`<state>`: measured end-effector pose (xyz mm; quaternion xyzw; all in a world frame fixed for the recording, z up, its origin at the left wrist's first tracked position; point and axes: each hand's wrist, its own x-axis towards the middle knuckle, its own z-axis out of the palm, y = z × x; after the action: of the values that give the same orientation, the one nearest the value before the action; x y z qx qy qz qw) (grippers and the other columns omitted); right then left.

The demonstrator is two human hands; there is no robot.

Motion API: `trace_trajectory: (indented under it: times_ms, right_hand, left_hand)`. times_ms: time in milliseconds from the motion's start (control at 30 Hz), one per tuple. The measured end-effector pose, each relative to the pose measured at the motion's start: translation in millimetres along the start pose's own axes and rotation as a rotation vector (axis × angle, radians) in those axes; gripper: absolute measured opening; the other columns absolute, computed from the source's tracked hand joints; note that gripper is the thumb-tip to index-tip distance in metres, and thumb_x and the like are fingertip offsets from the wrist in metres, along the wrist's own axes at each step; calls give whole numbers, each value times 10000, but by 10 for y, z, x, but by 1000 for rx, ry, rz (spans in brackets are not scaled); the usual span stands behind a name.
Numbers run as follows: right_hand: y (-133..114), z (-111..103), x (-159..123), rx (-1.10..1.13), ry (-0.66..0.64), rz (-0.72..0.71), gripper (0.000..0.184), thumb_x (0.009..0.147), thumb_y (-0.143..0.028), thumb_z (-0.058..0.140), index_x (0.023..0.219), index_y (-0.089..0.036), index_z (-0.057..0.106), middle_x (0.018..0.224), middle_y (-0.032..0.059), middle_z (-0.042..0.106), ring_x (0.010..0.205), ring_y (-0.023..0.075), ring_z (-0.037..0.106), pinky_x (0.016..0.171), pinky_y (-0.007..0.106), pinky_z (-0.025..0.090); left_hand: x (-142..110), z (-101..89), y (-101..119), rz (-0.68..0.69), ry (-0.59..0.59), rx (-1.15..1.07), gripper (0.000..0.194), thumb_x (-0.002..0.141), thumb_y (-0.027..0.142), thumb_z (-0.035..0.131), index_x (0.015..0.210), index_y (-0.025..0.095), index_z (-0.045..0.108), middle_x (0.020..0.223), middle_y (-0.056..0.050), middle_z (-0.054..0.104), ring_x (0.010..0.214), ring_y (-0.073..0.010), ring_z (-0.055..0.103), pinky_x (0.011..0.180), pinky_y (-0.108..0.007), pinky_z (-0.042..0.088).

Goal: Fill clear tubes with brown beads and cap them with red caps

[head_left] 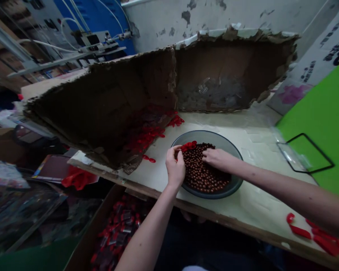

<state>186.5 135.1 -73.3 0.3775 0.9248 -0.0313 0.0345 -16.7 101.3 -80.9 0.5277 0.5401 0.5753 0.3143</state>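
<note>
The left arm (147, 233) is closest, coming up from the bottom, and the right arm (285, 192) reaches in from the side. The left hand (175, 169) is at the near edge of a wide gray bowl (235, 158). Its fingers are bunched together, and the fingertips (178, 155) seem to pinch a small red piece, but the fingers hide it, so I can't be sure. The right hand (217, 158) lies on a heap of shiny brown beads (206, 171) in the bowl. Its fingers are flat and close together, and they are not pinching anything I can see.

A small clump of red plastic bits (188, 146) sits on the beads, just beside the left hand. The bowl stands on a pale table top (254, 203) with a brown edge. Behind it is a big torn cardboard box (214, 75), and more red pieces (149, 135) lie spilled by its front edge. Other red strips (319, 235) lie at the right end of the table.

Below the table edge, a brown box (93, 229) is full of red and silver packets (118, 229). On the right, a clear plastic bag (292, 156) lies by a bright green board (319, 124). Far back, a machine with white tubes (98, 43) stands by a blue panel (70, 15).
</note>
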Motion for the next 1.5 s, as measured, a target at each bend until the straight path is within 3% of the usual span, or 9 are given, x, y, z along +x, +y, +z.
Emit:
trace_trajectory:
  times_ms: [167, 333, 433, 533, 633, 700, 1000, 1300, 1500]
  right_hand:
    - [-173, 106, -15, 177, -27, -35, 191, 877, -127, 503, 924, -193, 676, 902, 51, 686, 819, 166, 634, 727, 256, 455]
    - [-141, -19, -123, 888, 54, 190, 217, 816, -285, 632, 1017, -215, 668, 1002, 20, 714, 931, 190, 655, 842, 303, 477]
    - [-156, -91, -202, 1233, 127, 265, 299, 764, -340, 689, 1023, -191, 661, 1018, 40, 707, 943, 203, 655, 828, 325, 497]
    - [-185, -169, -260, 1396, 220, 337, 375, 731, -373, 730, 1046, -186, 651, 989, 48, 715, 884, 200, 667, 806, 342, 506]
    - [-202, -268, -279, 1432, 334, 360, 357, 730, -379, 738, 1025, -197, 655, 971, 40, 722, 864, 191, 668, 817, 342, 501]
    - [-210, -341, -275, 1430, 380, 343, 331, 737, -380, 734, 1005, -203, 655, 976, 36, 723, 880, 190, 667, 828, 337, 499]
    - [-197, -663, -322, 1205, 378, 237, 460, 830, -316, 636, 1271, -236, 532, 1055, 59, 711, 909, 198, 665, 761, 322, 524]
    - [-212, -819, -286, 1014, 407, 197, 330, 831, -376, 627, 1117, -216, 664, 1045, 70, 713, 906, 226, 658, 814, 371, 524]
    - [-177, -798, -319, 1031, 511, 290, 415, 796, -417, 667, 1168, -233, 652, 1068, 74, 695, 911, 232, 652, 802, 375, 528]
  left_hand:
    - [-9, -4, -6, -12, -21, -31, 187, 887, 220, 479, 997, 180, 625, 998, -79, 641, 963, -182, 591, 891, -317, 450]
    - [18, -6, 31, -34, -78, -103, 172, 871, 219, 497, 953, 170, 639, 942, -71, 658, 885, -170, 603, 829, -294, 464]
    - [27, -8, 82, -52, -211, -165, 167, 837, 170, 505, 911, 163, 655, 905, -61, 668, 851, -160, 611, 806, -281, 465]
    - [-4, 3, 157, -121, -408, -235, 237, 776, 99, 517, 952, 163, 663, 912, -56, 668, 878, -159, 616, 815, -273, 465]
    - [-65, 55, 228, -191, -592, -363, 330, 749, 107, 580, 1068, 170, 634, 974, -63, 672, 944, -172, 619, 863, -287, 467]
    - [-96, 110, 258, -195, -636, -433, 374, 745, 143, 631, 1117, 173, 607, 1009, -69, 677, 977, -180, 621, 897, -302, 464]
    - [-11, 159, 395, -280, -538, -526, 289, 739, 250, 686, 998, 130, 636, 901, -64, 702, 735, -122, 635, 735, -256, 507]
    - [-17, 114, 392, -343, -520, -644, 357, 698, 317, 750, 981, 132, 636, 798, -49, 712, 680, -139, 671, 709, -278, 525]
    - [16, 47, 494, -276, -446, -603, 327, 706, 325, 746, 961, 138, 662, 870, -54, 715, 704, -129, 657, 748, -289, 536]
